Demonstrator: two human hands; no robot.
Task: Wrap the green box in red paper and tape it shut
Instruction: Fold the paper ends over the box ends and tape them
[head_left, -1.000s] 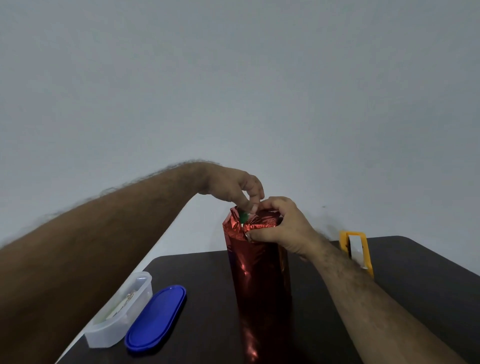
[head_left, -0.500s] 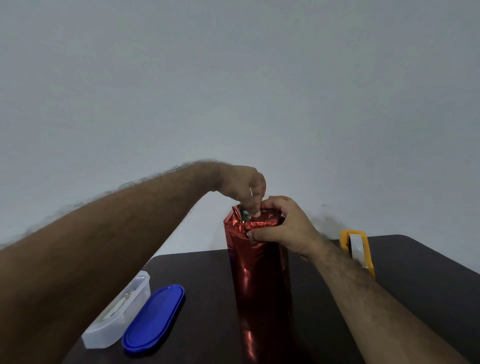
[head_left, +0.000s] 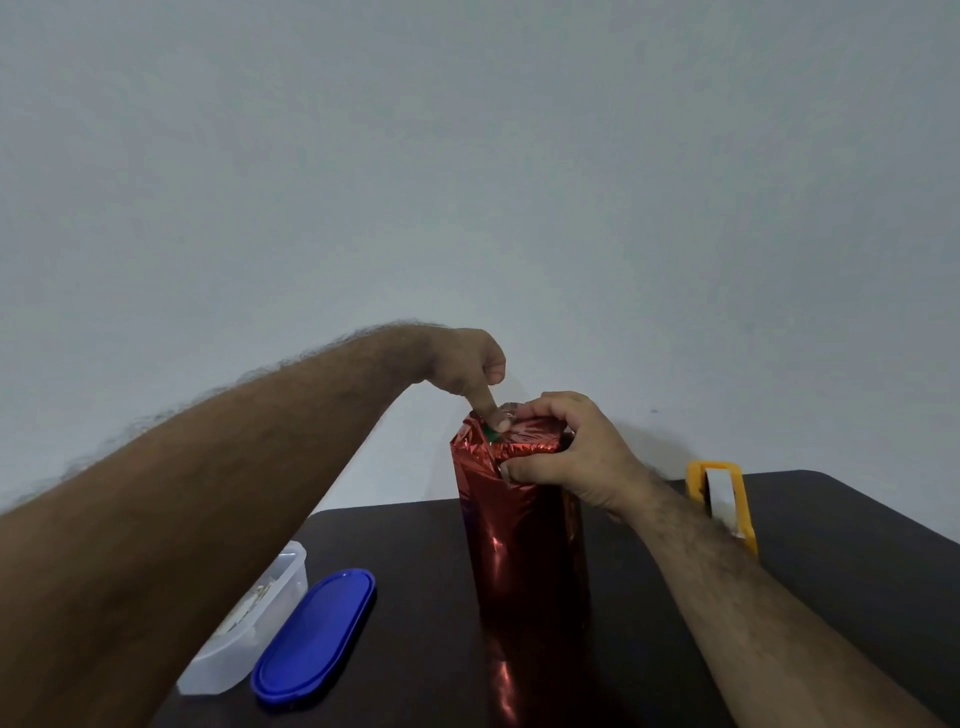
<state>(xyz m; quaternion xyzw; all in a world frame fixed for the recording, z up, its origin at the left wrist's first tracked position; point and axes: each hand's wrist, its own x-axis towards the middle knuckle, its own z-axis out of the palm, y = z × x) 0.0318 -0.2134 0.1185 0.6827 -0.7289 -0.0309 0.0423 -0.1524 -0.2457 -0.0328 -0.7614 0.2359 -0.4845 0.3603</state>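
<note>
The tall box stands upright on the dark table (head_left: 841, 582), wrapped in shiny red paper (head_left: 524, 551). A sliver of the green box (head_left: 490, 435) shows through a gap at the top left corner. My left hand (head_left: 462, 364) reaches in from the left above the box. Its index finger points down and presses the crumpled paper fold beside that gap, with the other fingers curled. My right hand (head_left: 576, 457) grips the top of the wrapped box, thumb on the near face and fingers over the folded paper.
A yellow tape dispenser (head_left: 746, 519) with white tape lies at the back right of the table. A clear plastic container (head_left: 244, 629) and its blue oval lid (head_left: 314, 636) lie at the front left. A plain wall is behind.
My left hand stopped pinching the paper at the top corner and now presses down there with the index finger. My right hand kept its grip on the top.
</note>
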